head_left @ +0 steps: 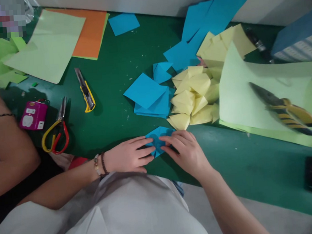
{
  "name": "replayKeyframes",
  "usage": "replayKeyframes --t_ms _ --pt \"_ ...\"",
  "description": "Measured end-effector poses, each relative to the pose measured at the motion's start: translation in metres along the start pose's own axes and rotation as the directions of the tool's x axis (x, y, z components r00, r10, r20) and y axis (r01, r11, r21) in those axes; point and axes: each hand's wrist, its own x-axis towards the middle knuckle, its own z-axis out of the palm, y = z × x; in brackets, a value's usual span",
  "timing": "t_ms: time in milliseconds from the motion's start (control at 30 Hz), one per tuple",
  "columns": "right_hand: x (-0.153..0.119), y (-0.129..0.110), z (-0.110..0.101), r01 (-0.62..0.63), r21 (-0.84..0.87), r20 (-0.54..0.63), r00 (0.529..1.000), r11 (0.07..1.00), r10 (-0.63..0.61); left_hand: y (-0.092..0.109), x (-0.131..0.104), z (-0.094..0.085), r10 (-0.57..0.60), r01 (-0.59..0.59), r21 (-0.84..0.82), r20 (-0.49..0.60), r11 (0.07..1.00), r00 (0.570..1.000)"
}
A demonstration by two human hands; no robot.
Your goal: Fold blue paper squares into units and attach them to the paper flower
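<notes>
A small piece of folded blue paper (159, 132) lies on the green tabletop close to my body. My left hand (129, 155), with beaded bracelets at the wrist, rests flat with fingers spread, their tips on the paper's left side. From the right, my right hand (187, 151) bends its thumb and fingers together at the paper's right part, closed on it. Just beyond are a stack of blue paper squares (145, 91), a partly folded blue piece (161, 72) and a pile of folded yellow paper pieces (190, 93).
To the left lie a yellow utility knife (87, 93), scissors (58, 132) and a purple box (34, 114); another person's arm (10, 141) rests there. Pliers (286, 109) sit on light green sheets (239, 86) at right. Orange paper (91, 36) lies at the back.
</notes>
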Motion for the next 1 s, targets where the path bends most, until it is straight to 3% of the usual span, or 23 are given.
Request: replayKeyframes --t_ms 1000 --pt "0.0064 -0.0047 -0.0028 -0.08 -0.001 0.043 0.996 0.997 0.08 0.0004 -0.0006 0.0006 -0.039 0.041 -0.041 0.05 0.998 0.998"
